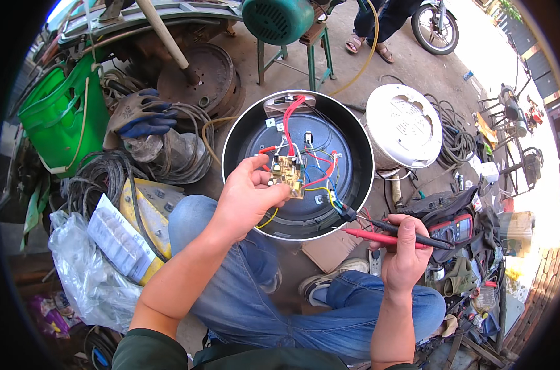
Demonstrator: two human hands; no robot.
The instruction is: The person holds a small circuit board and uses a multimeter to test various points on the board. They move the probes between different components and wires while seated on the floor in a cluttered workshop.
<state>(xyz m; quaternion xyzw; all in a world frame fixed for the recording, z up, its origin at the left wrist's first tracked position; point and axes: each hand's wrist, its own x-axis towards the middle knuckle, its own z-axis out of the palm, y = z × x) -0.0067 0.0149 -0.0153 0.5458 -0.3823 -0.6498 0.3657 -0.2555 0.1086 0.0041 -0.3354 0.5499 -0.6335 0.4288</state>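
Red-and-black pen-shaped probes [378, 235] fill curled right fingers [407, 230]; left fingers [273, 195] pinch the tan circuit board [286, 175] — tugging could strain red wires [287, 123].

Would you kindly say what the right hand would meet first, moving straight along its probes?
The right hand, probes leading, would probably meet the lower-right rim of the pot first, near the black plug, though depth is unclear.
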